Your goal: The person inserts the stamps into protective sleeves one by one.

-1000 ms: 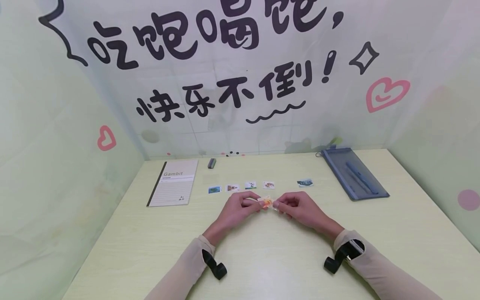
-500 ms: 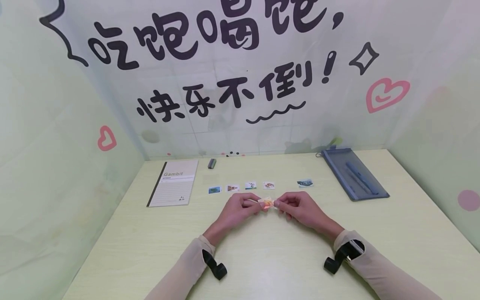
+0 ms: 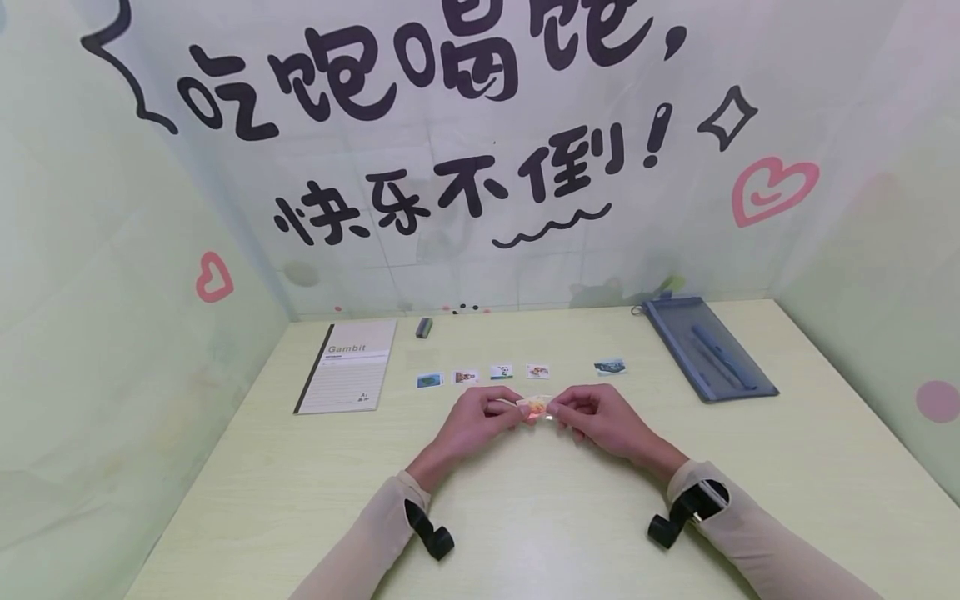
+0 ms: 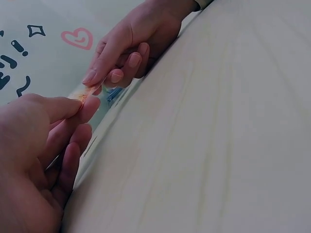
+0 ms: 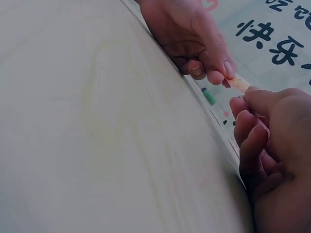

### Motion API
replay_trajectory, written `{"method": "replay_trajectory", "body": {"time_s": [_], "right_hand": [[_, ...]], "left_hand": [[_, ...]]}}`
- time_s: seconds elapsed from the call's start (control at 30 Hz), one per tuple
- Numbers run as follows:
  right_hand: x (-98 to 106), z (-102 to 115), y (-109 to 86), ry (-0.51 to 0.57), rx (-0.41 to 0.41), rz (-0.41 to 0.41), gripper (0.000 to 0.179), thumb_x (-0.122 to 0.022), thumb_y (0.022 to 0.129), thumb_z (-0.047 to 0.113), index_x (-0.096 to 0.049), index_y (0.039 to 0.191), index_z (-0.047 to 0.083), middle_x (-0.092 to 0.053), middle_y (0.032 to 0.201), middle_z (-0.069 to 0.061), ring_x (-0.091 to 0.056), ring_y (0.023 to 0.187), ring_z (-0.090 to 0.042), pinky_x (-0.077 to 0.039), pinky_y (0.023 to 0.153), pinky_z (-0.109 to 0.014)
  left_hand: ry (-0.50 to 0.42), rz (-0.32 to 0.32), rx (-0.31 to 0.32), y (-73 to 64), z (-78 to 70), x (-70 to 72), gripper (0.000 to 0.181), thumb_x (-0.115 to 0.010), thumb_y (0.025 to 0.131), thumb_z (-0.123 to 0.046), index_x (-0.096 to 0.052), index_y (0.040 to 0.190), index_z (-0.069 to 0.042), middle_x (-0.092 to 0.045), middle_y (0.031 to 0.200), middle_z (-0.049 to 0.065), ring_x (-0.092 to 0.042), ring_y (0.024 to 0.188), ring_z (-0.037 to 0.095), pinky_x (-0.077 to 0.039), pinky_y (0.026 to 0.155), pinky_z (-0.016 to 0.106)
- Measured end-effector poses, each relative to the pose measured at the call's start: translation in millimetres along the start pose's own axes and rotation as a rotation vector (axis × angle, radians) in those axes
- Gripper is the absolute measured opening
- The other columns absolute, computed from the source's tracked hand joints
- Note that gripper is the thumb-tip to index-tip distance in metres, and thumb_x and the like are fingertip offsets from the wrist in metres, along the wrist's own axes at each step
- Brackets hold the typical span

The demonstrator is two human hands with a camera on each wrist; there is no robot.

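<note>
A small picture card [image 3: 536, 407] with an orange print is held up between both hands, just above the table. My left hand [image 3: 483, 417] pinches its left edge between thumb and forefinger. At the opposite edge, my right hand [image 3: 600, 414] pinches it the same way. The left wrist view shows the thin card [image 4: 83, 93] tilted between the two sets of fingertips. Part of the print lies under the thumbs. Beyond the hands lies a row of similar small picture cards [image 3: 501, 372], and one more blue card [image 3: 611, 367] sits apart to the right.
A notebook [image 3: 348, 367] marked Gambit lies at the back left, with a small dark eraser-like block [image 3: 423, 327] beside it. On the right is a blue mesh zip pouch [image 3: 708, 350] with a pen-like blue item on it or inside. A printed cloth wall [image 3: 465, 250] stands behind the table.
The held card has tilted slightly and its shine has shifted. A clear edge seen by the right thumb earlier shows less now. Both hands stay almost in place.
</note>
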State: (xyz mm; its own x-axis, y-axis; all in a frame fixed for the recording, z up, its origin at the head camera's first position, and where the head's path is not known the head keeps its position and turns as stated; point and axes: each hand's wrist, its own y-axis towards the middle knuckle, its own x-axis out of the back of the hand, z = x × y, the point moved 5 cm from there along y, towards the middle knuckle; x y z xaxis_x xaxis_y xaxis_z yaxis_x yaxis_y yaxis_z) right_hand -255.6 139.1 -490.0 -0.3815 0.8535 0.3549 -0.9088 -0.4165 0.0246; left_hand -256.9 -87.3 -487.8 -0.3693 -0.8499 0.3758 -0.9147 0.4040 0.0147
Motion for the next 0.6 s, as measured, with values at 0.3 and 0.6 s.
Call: {"method": "replay_trajectory", "body": {"time_s": [0.3,0.6], "right_hand": [[0.8,-0.4,0.4,0.01,-0.019,-0.004,0.023,-0.073,0.106,0.035,-0.08,0.113,0.015,-0.072,0.082,-0.005,-0.058,0.06,-0.012,-0.05,0.058,-0.024],[0.4,0.4,0.0,0.017,-0.021,-0.005,0.023,-0.073,0.106,0.035,-0.08,0.112,0.014,-0.071,0.08,-0.006,-0.057,0.059,-0.012,-0.048,0.057,-0.023]], "left_hand": [[0.014,0.014,-0.007,-0.4,-1.0,-0.5,0.016,-0.078,0.101,-0.034,-0.081,0.111,-0.022,-0.085,0.096,-0.007,-0.075,0.093,0.007,-0.051,0.086,0.024],[0.019,0.007,-0.036,0.7,-0.6,-2.6,0.018,-0.079,0.101,-0.043,-0.08,0.101,-0.025,-0.084,0.091,-0.01,-0.077,0.095,0.01,-0.05,0.085,0.024]]}}
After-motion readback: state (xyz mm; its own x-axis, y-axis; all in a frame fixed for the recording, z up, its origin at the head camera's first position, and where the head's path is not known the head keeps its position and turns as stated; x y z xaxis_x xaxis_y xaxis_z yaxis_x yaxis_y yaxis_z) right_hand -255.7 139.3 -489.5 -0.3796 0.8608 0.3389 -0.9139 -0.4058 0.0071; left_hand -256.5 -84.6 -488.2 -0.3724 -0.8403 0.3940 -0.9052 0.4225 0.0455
